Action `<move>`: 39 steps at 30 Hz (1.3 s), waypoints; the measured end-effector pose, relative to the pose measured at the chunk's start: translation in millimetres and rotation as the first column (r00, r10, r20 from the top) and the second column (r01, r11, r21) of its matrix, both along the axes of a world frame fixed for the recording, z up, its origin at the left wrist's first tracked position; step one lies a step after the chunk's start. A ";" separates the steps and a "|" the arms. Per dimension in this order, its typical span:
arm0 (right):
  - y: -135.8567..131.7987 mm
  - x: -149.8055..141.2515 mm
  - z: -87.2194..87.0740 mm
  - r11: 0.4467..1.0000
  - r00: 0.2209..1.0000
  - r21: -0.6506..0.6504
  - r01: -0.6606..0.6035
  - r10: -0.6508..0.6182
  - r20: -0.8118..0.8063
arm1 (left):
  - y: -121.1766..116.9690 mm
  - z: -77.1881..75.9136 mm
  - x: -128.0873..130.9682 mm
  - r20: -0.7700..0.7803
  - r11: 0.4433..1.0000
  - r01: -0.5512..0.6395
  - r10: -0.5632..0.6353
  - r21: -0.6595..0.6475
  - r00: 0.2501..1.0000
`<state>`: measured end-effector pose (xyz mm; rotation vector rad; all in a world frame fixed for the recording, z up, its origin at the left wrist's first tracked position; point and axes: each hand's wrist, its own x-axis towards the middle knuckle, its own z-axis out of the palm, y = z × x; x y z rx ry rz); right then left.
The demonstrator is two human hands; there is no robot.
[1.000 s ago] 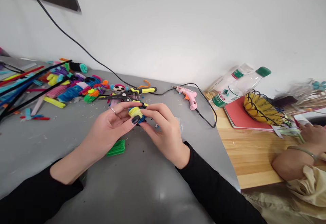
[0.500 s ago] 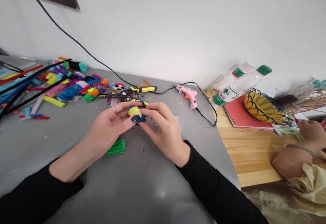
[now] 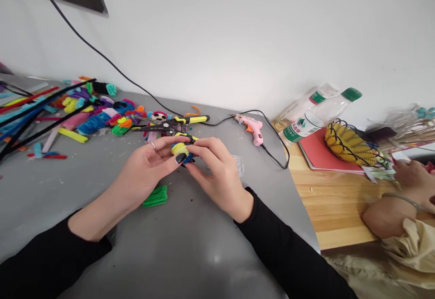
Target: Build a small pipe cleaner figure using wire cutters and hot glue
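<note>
yellow-and-blue fuzzy piece (image 3: 178,150) is located between the fingertips of both hands. left hand (image 3: 149,163) pinches the yellow side; right hand (image 3: 217,172) is narrowed on the blue side. compared with half a second ago, grip and position are essentially unchanged, suggesting close handling continues without release. green fuzzy bundle (image 3: 157,196) lies on the near side of the left hand; black-and-yellow pliers (image 3: 165,128) lie beyond it.

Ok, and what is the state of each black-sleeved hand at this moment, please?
Left hand: closed, holding the yellow-and-blue chenille piece.
Right hand: closed, fingertips on the same piece's right side; exact grip partly hidden.
</note>
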<state>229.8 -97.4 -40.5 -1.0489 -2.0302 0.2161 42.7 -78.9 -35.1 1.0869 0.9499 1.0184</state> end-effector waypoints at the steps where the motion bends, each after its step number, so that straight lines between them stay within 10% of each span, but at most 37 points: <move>1: -0.2 0.0 0.0 1.000 1.000 0.005 -0.002 0.002 0.005 | -0.4 0.0 -0.2 0.002 1.000 0.004 -0.004 0.003 1.000; 29: 3.8 7.0 2.2 0.989 0.976 0.124 -0.083 0.056 0.208 | 5.8 13.8 -6.1 -0.430 0.981 0.143 -0.072 0.135 0.900; 39: 0.4 3.8 5.2 0.994 0.987 0.065 -0.085 0.075 0.141 | 2.5 14.6 -4.9 -0.391 0.992 0.028 0.022 0.124 0.920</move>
